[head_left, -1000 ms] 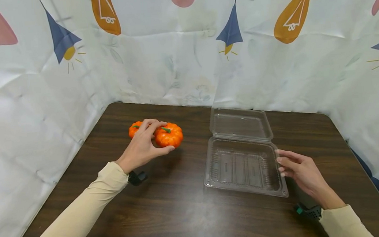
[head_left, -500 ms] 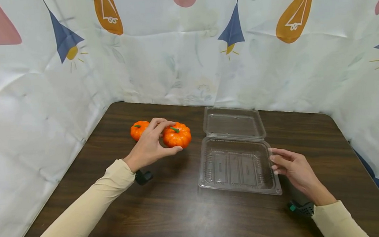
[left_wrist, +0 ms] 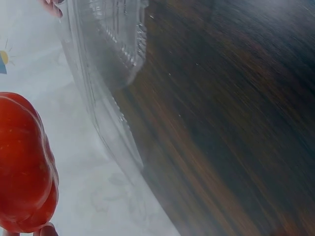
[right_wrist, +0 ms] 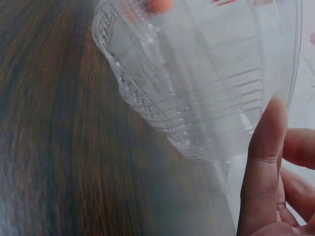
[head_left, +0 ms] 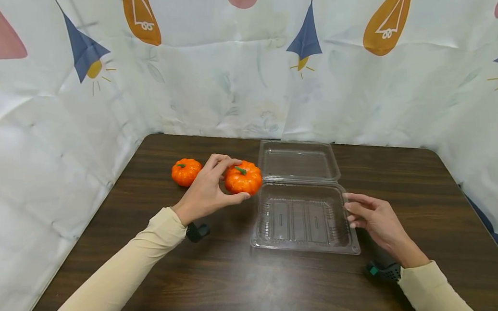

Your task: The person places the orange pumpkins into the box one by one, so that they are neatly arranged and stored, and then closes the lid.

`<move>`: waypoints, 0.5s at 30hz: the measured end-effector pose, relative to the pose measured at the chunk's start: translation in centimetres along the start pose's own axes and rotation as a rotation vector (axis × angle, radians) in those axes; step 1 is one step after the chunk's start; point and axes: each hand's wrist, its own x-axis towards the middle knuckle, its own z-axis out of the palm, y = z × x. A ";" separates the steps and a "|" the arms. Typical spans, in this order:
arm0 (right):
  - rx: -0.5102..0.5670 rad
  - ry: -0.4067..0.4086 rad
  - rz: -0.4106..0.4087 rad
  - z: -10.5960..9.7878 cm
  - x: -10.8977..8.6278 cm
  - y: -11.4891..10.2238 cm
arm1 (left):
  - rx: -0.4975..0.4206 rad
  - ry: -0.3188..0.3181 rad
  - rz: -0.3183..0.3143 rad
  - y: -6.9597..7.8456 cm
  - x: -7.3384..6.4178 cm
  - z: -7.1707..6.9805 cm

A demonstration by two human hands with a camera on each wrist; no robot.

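Note:
An orange toy pumpkin (head_left: 243, 181) with a green stem is held between the thumb and fingers of my left hand (head_left: 210, 187), near the left edge of a clear plastic clamshell container (head_left: 265, 229). In the left wrist view the pumpkin (left_wrist: 22, 167) fills the left side, fingertips showing below it. My right hand (head_left: 379, 223) pinches the container's right rim. Seen from the right wrist, the thumb (right_wrist: 268, 142) lies along the clear wall (right_wrist: 211, 88) and other fingers are behind it. The lid (head_left: 299, 160) is folded back, away from me. Whether the container touches the table everywhere, I cannot tell.
A second orange pumpkin (head_left: 186, 172) sits on the dark wood table (head_left: 223, 282), left of and behind my left hand. Printed white cloth (head_left: 227, 89) hangs along the table's back and sides. Both wrists wear a dark strapped device.
My left hand has carried the pumpkin rightward, so the second pumpkin now shows whole. My right hand has moved the container leftward, narrowing the gap between them.

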 end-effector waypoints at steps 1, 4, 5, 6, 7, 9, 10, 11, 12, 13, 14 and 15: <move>-0.001 -0.002 0.003 0.1 0.0 0.0 | -0.004 0.001 0.002 0.1 0.0 0.1; -0.003 0.004 0.009 0.5 -0.1 0.0 | -0.022 -0.003 0.008 0.3 0.2 0.6; -0.003 0.004 0.011 0.6 -0.1 0.0 | -0.025 -0.006 0.010 0.4 0.3 0.8; -0.004 0.003 0.012 0.7 -0.1 0.1 | -0.029 -0.009 0.012 0.5 0.3 0.9; -0.006 0.004 0.013 0.8 -0.1 0.1 | -0.031 -0.014 0.013 0.6 0.4 1.1; -0.006 0.007 0.012 1.0 -0.1 0.2 | -0.033 -0.024 0.013 0.7 0.5 1.5; -0.007 0.008 0.012 1.1 -0.1 0.2 | -0.033 -0.028 0.015 0.7 0.5 1.6; -0.005 0.009 0.013 1.2 0.0 0.3 | -0.033 -0.032 0.016 0.8 0.6 1.8; -0.005 0.008 0.012 1.3 0.0 0.3 | -0.036 -0.037 0.018 0.8 0.6 1.9; -0.003 0.011 0.012 1.4 0.0 0.3 | -0.035 -0.041 0.021 0.9 0.7 2.1; -0.002 0.011 0.012 1.5 0.1 0.4 | -0.036 -0.045 0.024 1.0 0.7 2.2; -0.001 0.011 0.012 1.6 0.1 0.4 | -0.037 -0.050 0.025 1.0 0.7 2.3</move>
